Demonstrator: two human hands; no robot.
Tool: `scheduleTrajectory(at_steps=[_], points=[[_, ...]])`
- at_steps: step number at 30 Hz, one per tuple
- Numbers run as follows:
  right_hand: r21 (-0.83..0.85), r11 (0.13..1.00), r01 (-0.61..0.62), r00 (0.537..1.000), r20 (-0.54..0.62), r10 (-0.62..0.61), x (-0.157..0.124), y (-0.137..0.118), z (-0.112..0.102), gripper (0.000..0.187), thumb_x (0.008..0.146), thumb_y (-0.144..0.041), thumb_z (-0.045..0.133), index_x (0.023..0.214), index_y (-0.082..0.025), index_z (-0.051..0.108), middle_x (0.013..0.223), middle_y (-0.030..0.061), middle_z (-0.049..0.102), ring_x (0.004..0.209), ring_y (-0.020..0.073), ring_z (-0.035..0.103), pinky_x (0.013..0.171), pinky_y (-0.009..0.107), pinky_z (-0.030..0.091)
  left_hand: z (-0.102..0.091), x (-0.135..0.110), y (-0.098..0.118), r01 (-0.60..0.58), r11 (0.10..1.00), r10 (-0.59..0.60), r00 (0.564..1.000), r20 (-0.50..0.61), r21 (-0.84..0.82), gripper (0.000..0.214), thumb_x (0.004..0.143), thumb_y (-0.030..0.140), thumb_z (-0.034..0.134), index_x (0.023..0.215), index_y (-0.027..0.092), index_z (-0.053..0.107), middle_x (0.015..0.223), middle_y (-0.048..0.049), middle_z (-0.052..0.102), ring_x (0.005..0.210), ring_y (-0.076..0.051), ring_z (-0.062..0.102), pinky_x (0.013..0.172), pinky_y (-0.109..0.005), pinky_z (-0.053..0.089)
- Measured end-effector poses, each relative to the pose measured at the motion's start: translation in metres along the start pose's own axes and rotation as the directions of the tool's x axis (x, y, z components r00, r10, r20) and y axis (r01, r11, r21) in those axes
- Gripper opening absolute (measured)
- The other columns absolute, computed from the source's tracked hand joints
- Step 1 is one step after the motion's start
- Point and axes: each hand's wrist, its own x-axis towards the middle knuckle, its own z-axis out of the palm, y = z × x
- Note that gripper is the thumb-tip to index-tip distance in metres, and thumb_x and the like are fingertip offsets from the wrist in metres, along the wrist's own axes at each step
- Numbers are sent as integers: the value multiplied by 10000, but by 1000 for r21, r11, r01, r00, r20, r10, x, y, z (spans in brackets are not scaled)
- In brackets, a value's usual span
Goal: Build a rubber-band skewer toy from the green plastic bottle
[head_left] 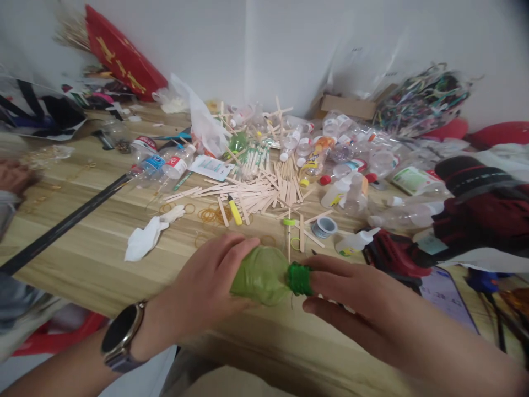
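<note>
My left hand [206, 281] wraps round the body of a green plastic bottle [262, 274] lying on its side near the front edge of the wooden table [95, 248]. My right hand [351, 300] pinches the bottle's dark green cap [299, 278] between thumb and fingers. A watch sits on my left wrist [122, 333].
A heap of wooden craft sticks [256, 190], rubber bands [209, 214], a yellow marker [235, 211], clear plastic bottles [347, 165], a tape roll [324, 226], a white rag [151, 234] and a black rod [66, 223] lie beyond. A red tool [392, 256] sits right. Another person's hand [14, 176] is at far left.
</note>
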Motion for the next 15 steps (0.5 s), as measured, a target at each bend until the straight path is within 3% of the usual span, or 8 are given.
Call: scheduleTrajectory(at_steps=[6,12,15], points=[[51,996,70,974,-218,-57,-8,2,2,266,883,-141,531,1068,-265,677,972,31,739,847,158,723,697,229,582,-2,-1,2,-3,1000,4,999,-49,10,626,859,410,609,1395,223,345,1278,-131,556,1204,-293,538,1010,-478,479],[341,935,-95,899,-373,228,-16,3,29,170,891,-224,597,1055,-266,607,726,-44,741,633,123,721,603,197,581,1,-4,2,-20,996,25,998,-55,84,610,874,423,590,1386,189,354,1239,-146,567,1162,-305,552,972,-489,497],[299,943,-144,854,-445,272,-18,2,35,90,893,-290,611,974,-258,634,778,-15,755,648,148,728,585,218,585,1,-4,3,-58,990,66,996,-58,126,583,884,414,572,1374,168,371,1219,-151,574,1129,-305,564,945,-480,510]])
